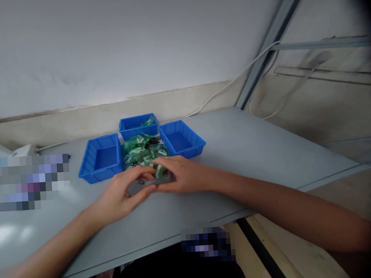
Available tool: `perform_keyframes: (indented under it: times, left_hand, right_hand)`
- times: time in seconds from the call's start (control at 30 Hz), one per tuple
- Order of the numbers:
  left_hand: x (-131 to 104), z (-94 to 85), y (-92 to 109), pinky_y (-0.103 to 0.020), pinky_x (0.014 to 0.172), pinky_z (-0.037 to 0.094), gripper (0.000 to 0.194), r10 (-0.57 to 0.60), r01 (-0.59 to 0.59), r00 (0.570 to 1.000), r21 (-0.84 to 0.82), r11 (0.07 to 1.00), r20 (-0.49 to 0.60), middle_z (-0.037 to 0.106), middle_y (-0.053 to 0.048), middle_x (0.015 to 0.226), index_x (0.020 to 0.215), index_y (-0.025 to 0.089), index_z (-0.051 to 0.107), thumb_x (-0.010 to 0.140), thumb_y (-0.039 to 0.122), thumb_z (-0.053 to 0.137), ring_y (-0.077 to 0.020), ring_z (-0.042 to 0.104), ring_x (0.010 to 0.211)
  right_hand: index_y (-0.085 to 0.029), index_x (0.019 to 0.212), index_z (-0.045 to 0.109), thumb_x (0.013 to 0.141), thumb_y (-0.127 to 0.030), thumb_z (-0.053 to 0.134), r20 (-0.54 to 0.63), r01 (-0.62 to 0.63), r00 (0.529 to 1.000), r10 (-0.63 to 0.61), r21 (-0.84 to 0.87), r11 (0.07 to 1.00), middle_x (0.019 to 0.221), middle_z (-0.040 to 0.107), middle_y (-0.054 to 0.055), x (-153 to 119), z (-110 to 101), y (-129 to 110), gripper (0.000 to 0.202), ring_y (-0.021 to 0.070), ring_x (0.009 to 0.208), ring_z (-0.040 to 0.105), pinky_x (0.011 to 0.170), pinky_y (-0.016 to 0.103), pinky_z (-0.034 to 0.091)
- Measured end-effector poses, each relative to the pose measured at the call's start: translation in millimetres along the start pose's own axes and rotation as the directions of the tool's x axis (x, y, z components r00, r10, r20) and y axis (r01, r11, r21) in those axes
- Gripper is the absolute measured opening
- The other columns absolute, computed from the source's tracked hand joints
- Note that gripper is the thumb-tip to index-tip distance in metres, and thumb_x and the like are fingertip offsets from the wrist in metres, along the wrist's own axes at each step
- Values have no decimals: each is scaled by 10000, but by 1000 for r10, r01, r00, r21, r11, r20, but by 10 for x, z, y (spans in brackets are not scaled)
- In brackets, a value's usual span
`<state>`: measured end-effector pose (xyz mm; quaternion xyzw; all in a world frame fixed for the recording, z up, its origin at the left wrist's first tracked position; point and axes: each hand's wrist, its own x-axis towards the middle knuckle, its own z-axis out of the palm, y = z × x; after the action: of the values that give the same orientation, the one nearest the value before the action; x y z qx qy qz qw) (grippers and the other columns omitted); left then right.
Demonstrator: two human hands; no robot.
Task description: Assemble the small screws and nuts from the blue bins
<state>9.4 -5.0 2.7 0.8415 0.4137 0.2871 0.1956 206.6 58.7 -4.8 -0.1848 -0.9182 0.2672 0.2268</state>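
A small greenish clear plastic bag (160, 171) is between my two hands near the front of a pile. My right hand (183, 174) grips it from the right, with fingers over the top and thumb below. My left hand (126, 193) meets it from the left, its curled fingertips at the bag's edge and its thumb tip close to the right thumb. Just beyond lies a heap of similar green bags (138, 148) with small dark and pale parts showing; what the parts are is too small to tell.
Three blue bins surround the heap: a left bin (89, 163), a right bin (197, 148) and a back bin (138, 133) with a green bag inside. A white device (23, 152) stands far left on the grey table (249, 152). A metal post (257, 71) and cable rise behind.
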Motion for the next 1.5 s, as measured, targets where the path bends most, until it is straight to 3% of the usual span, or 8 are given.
perform_keyframes:
  times: [0.1, 0.23, 0.47, 0.87, 1.03, 1.13, 1.27, 1.5]
  left_hand:
    - [6, -5, -2, -277, 764, 488, 176, 30, -28, 999, 62, 998, -32, 604, -36, 939, 1015, 198, 565, 856, 231, 498, -153, 578, 872]
    - [17, -8, -67, -234, 589, 502, 182, -118, 117, 945, -20, 993, -304, 549, -13, 820, 981, 186, 530, 825, 279, 542, -131, 568, 716]
    - [59, -43, -59, -191, 510, 448, 212, -154, 157, 986, 44, 987, -68, 562, 9, 674, 761, 160, 568, 866, 307, 456, -92, 528, 568]
    - [18, 15, -91, -202, 503, 483, 361, -197, 160, 962, -195, 968, -191, 604, 6, 777, 1154, 204, 383, 830, 262, 533, -111, 587, 601]
    - [16, -35, -58, -193, 574, 486, 135, -110, 108, 985, -21, 994, -131, 625, 8, 781, 955, 198, 568, 845, 247, 508, -98, 583, 634]
    - [24, -64, -21, -172, 551, 474, 152, -123, 125, 980, 1, 992, -155, 628, 17, 734, 951, 192, 592, 849, 233, 488, -86, 574, 598]
    - [30, -62, -9, -170, 548, 477, 234, -115, 120, 979, 21, 993, -166, 607, 18, 710, 1025, 185, 592, 823, 200, 475, -84, 569, 588]
    - [31, -77, -74, -201, 563, 475, 289, -56, 88, 979, 160, 983, -197, 647, -25, 827, 1078, 185, 615, 833, 218, 464, -101, 568, 626]
  right_hand:
    - [-159, 893, 525, 871, -308, 455, -30, -16, 999, 15, -35, 999, 748, 567, 11, 12, -21, 6, 166, 122, 675, 519, 616, 241, 355]
    - [-163, 760, 524, 874, -294, 446, -11, -46, 999, 46, -1, 999, 603, 491, -33, 34, -68, 29, 190, 91, 556, 447, 546, 223, 304]
    - [-149, 719, 578, 852, -368, 482, 54, -148, 988, 142, 149, 978, 576, 512, -37, 39, -113, 24, 274, 71, 520, 435, 516, 208, 299]
    - [-147, 734, 619, 854, -387, 479, 48, -227, 974, 222, 215, 950, 654, 619, -4, 53, -103, 49, 303, 86, 579, 534, 553, 209, 360]
    - [-154, 639, 550, 829, -415, 505, -124, -215, 963, 238, 176, 961, 577, 547, -29, 46, -86, 38, 326, 74, 537, 463, 516, 213, 318]
    - [-170, 826, 562, 813, -393, 533, -208, -191, 949, 238, 222, 956, 628, 570, -31, 40, -71, 44, 225, 82, 552, 479, 522, 222, 335]
    - [-197, 1210, 398, 820, -316, 539, -205, -141, 958, 202, 276, 951, 603, 560, -59, 27, -64, 45, 432, 98, 536, 500, 528, 234, 368]
    - [-194, 1103, 529, 889, -190, 355, -59, -87, 993, 99, 183, 979, 661, 554, -32, 3, -107, 43, 276, 82, 562, 513, 560, 224, 383]
